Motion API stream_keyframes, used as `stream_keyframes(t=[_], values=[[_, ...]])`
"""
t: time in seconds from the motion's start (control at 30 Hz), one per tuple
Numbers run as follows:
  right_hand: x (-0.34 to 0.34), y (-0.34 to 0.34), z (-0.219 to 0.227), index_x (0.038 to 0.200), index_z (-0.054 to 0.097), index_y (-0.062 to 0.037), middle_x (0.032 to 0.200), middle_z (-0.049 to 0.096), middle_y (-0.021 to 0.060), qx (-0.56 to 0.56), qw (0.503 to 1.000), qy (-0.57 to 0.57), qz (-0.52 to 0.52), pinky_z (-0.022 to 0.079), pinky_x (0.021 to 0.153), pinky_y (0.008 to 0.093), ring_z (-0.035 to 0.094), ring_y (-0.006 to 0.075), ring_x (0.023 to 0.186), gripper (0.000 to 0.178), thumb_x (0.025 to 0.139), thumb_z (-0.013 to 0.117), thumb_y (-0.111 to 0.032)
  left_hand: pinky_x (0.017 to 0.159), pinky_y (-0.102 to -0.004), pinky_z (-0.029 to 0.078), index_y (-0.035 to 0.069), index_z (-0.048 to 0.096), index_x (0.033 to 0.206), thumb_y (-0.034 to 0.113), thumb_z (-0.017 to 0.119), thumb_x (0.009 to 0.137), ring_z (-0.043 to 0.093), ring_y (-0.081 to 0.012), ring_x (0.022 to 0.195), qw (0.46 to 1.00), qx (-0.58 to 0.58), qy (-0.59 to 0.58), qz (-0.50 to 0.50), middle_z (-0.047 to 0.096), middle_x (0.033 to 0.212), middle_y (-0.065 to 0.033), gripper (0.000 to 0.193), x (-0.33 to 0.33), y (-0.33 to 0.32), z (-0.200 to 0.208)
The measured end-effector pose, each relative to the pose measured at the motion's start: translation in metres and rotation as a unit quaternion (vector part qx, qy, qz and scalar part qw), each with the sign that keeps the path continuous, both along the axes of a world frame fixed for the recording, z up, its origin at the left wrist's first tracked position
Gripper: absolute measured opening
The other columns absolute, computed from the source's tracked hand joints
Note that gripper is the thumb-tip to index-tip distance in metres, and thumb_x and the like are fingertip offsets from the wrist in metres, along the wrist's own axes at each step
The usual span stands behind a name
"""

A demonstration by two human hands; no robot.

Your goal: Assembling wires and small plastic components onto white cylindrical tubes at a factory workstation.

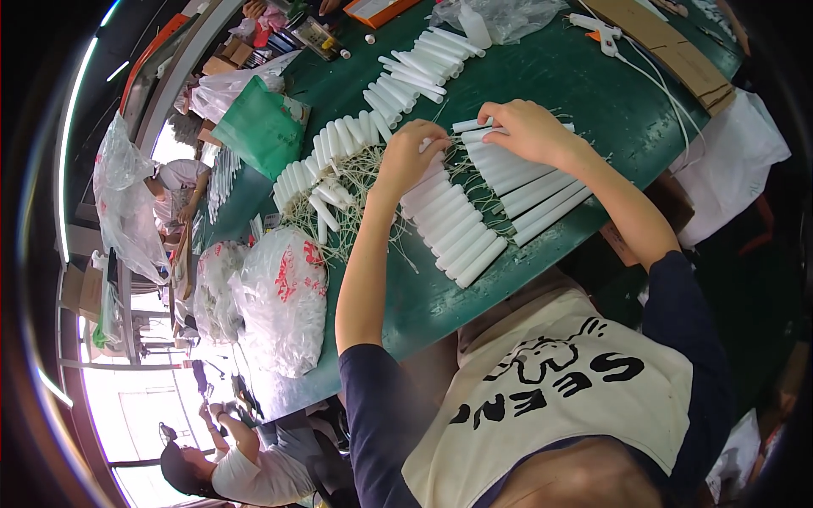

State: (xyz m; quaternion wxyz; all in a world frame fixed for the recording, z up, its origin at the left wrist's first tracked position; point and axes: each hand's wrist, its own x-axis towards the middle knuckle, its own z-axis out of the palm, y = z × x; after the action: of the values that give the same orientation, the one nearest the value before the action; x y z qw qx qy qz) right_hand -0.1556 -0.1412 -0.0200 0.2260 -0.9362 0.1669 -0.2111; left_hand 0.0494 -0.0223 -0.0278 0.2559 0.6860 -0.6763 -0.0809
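Two rows of white tubes lie side by side before me on the green table, the left row (453, 229) shorter and the right row (542, 199) longer. Thin pale wires (487, 196) run in the gap between them. At the far end of the left row, my left hand (410, 157) is closed with its fingertips pinched together; what they grip is too small to tell. My right hand (527, 131) reaches over the far end of the right row, its thumb and fingers closed about the end of a white tube (467, 124).
More white tubes (415, 68) with tangled wires (347, 203) lie across the table. Clear plastic bags (284, 296) sit at the left edge, a green bag (262, 127) beyond. A glue gun (600, 32) and cardboard (669, 51) are far right. Other people work at left.
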Motion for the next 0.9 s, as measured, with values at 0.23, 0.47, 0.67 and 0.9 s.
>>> stream_keyframes(t=[0.23,0.47,0.67,0.9], values=[[0.003,0.003,0.003,0.097,0.057,-0.0054,0.083,0.066,0.0147,0.037,0.999,-0.024,0.011,0.047,0.07,0.038,0.062,0.0315,0.08,0.023,0.081,0.064,-0.019,0.077,-0.0377,0.045,-0.001,0.053,0.094,0.009,0.054,0.088,0.059,-0.0325,0.087,0.994,-0.089,0.009,-0.061,0.063,0.094,-0.0154,0.012,-0.004,-0.011,-0.01],[0.008,0.008,0.003,0.096,0.059,-0.0039,0.084,0.065,0.0151,0.061,0.998,-0.014,-0.008,0.047,0.071,0.0376,0.062,0.0317,0.079,0.022,0.08,0.065,-0.018,0.076,-0.0368,0.046,0.0,0.056,0.1,0.012,0.057,0.086,0.059,-0.0303,0.088,0.993,-0.075,-0.001,-0.091,0.062,0.094,-0.0151,0.019,0.001,-0.004,-0.015],[0.006,0.004,0.004,0.096,0.059,-0.003,0.083,0.065,0.0155,0.055,0.998,-0.008,-0.015,0.047,0.071,0.037,0.062,0.0319,0.078,0.023,0.079,0.066,-0.018,0.086,-0.035,0.046,0.0,0.06,0.105,-0.008,0.05,0.069,0.057,-0.0302,0.099,0.991,-0.05,0.046,-0.119,0.062,0.105,-0.0147,0.038,0.002,0.0,-0.011],[0.006,0.002,0.003,0.093,0.06,-0.0051,0.083,0.067,0.0144,0.053,0.998,-0.027,-0.006,0.049,0.07,0.0378,0.064,0.0303,0.078,0.021,0.079,0.065,-0.021,0.081,-0.0344,0.048,0.001,0.065,0.098,-0.012,0.053,0.066,0.059,-0.0292,0.094,0.991,0.007,0.049,-0.123,0.063,0.104,-0.0128,0.036,0.003,-0.003,-0.005]])
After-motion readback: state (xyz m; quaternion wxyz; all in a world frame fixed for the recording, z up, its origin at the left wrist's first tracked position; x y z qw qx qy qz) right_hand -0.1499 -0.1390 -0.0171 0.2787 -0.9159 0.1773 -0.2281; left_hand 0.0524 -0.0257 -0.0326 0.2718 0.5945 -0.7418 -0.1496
